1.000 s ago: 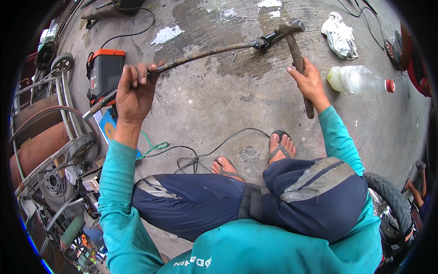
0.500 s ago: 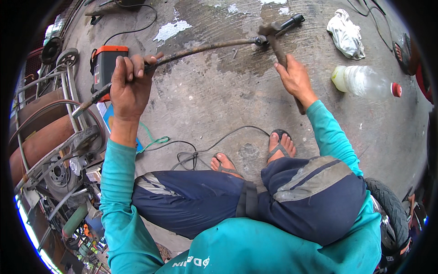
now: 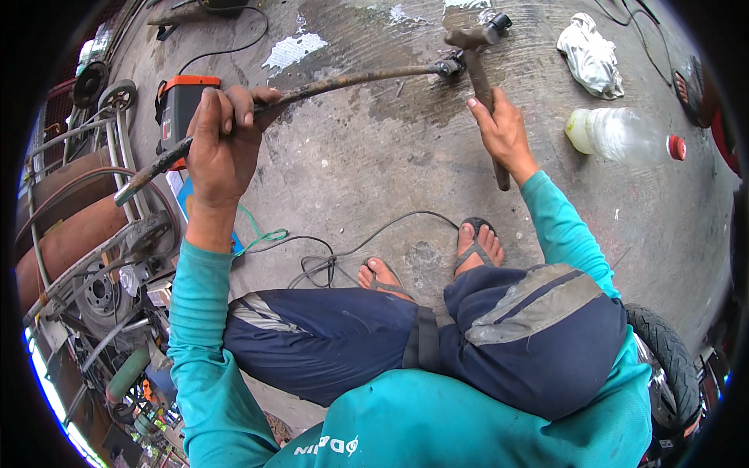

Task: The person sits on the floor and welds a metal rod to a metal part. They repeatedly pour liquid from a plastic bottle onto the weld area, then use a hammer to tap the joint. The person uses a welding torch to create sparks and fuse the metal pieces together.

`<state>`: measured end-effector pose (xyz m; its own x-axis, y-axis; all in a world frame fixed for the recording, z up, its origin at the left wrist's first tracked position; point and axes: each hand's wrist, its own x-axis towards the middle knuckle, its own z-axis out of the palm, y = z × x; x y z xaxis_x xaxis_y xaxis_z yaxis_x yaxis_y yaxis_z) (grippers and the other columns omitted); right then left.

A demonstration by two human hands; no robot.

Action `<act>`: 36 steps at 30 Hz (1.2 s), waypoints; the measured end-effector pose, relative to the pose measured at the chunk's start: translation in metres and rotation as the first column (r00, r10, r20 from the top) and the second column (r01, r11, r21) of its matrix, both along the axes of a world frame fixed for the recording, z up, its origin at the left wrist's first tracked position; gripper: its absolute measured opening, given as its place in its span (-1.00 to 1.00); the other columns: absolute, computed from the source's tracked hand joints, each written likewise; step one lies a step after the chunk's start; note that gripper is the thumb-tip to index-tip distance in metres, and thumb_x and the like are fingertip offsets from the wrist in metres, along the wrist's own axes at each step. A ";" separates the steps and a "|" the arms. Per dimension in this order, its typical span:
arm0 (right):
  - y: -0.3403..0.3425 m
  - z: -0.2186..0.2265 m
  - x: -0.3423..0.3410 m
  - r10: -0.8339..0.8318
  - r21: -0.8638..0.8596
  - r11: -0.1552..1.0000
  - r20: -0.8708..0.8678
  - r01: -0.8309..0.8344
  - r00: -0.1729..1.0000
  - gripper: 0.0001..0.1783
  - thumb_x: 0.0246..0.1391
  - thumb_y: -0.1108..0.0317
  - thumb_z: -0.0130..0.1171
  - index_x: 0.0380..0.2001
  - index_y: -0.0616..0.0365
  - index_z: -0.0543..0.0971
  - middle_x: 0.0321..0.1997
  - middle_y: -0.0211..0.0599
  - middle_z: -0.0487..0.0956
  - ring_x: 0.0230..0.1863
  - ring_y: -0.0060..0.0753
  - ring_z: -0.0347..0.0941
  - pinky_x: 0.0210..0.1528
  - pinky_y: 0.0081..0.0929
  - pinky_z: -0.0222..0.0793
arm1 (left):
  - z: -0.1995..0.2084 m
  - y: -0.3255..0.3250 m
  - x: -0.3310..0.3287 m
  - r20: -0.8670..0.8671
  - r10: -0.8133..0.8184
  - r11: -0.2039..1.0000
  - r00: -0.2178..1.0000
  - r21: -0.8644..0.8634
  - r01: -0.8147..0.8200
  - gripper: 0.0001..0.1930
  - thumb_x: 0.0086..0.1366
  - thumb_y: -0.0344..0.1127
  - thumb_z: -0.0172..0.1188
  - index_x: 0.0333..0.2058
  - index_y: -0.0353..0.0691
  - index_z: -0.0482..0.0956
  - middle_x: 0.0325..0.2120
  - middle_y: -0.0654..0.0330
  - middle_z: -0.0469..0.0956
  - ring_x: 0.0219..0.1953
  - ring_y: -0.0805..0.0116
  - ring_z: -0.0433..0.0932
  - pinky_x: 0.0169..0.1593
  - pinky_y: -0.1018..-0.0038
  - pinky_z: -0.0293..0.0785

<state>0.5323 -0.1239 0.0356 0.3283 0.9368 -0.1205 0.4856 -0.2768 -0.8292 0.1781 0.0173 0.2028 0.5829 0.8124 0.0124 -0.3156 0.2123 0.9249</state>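
My left hand [image 3: 225, 152] is closed around a long, slightly bent, rusty metal rod [image 3: 359, 79]. The rod's bare near end sticks out below the fist, at the left. At its far end is a dark, greasy joint [image 3: 450, 65]. Past that a short dark cylindrical piece [image 3: 501, 23] shows, mostly covered by the hammer head. Gripped in my right hand [image 3: 507, 134] is a hammer [image 3: 480, 78] with a worn handle. Its head overlaps the far end of the rod; whether they touch, I cannot tell.
An orange and black box-shaped machine [image 3: 186, 105] stands beyond my left hand. Gas cylinders [image 3: 74, 234] lie by a wheeled metal cart at left. A clear bottle with a red cap [image 3: 628, 136] and a white rag [image 3: 591, 58] lie at right. Black cable [image 3: 390, 224] crosses near my sandalled feet.
The hammer head has shifted slightly away and to the right, now covering more of the dark cylindrical piece. The rod's near end has swung a little left and toward me.
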 end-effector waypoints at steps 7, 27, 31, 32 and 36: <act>-0.005 -0.021 0.009 0.073 -0.131 0.990 0.164 -0.051 0.984 -0.56 0.32 0.05 0.20 -0.28 0.28 0.46 -0.47 0.14 0.55 -0.34 0.27 0.55 -0.26 0.01 0.38 | -0.001 -0.004 0.003 -0.015 0.046 0.999 0.999 -0.008 -0.046 -0.57 0.67 -0.07 -0.27 -0.44 -0.12 0.24 -0.40 0.17 0.35 0.11 -0.05 0.55 0.24 -0.05 0.49; -0.019 -0.011 0.005 0.025 -0.043 0.999 0.065 -0.022 0.998 -0.58 0.32 0.05 0.21 -0.26 0.26 0.47 -0.45 0.14 0.57 -0.34 0.27 0.55 -0.26 0.03 0.39 | -0.018 -0.005 -0.013 -0.004 0.153 0.973 0.988 -0.174 -0.151 -0.54 0.66 0.01 -0.24 -0.45 -0.10 0.27 -0.41 0.19 0.45 0.15 -0.07 0.55 0.27 -0.19 0.45; -0.030 -0.014 -0.004 -0.035 0.007 0.999 0.007 0.035 0.999 -0.58 0.29 0.06 0.22 -0.20 0.27 0.45 -0.44 0.19 0.60 -0.32 0.36 0.57 -0.24 0.13 0.40 | -0.023 0.000 -0.015 -0.017 0.180 0.963 0.983 -0.200 -0.180 -0.52 0.65 0.04 -0.22 -0.46 -0.09 0.29 -0.44 0.20 0.47 0.14 -0.06 0.55 0.27 -0.23 0.44; -0.028 -0.017 -0.001 0.014 -0.045 0.999 0.065 -0.011 0.998 -0.58 0.29 0.07 0.22 -0.20 0.27 0.45 -0.44 0.19 0.60 -0.32 0.36 0.57 -0.24 0.13 0.40 | -0.024 0.001 -0.015 -0.029 0.192 0.959 0.981 -0.206 -0.193 -0.52 0.64 0.05 -0.21 -0.46 -0.08 0.30 -0.44 0.21 0.47 0.14 -0.06 0.55 0.27 -0.23 0.44; -0.020 -0.012 0.005 0.066 -0.111 0.992 0.133 -0.051 0.989 -0.60 0.27 0.09 0.23 -0.22 0.26 0.43 -0.42 0.16 0.58 -0.33 0.34 0.54 -0.26 0.10 0.38 | -0.027 0.004 -0.019 -0.051 0.227 0.946 0.973 -0.228 -0.233 -0.52 0.64 0.05 -0.18 -0.47 -0.07 0.31 -0.46 0.21 0.48 0.15 -0.04 0.55 0.27 -0.25 0.43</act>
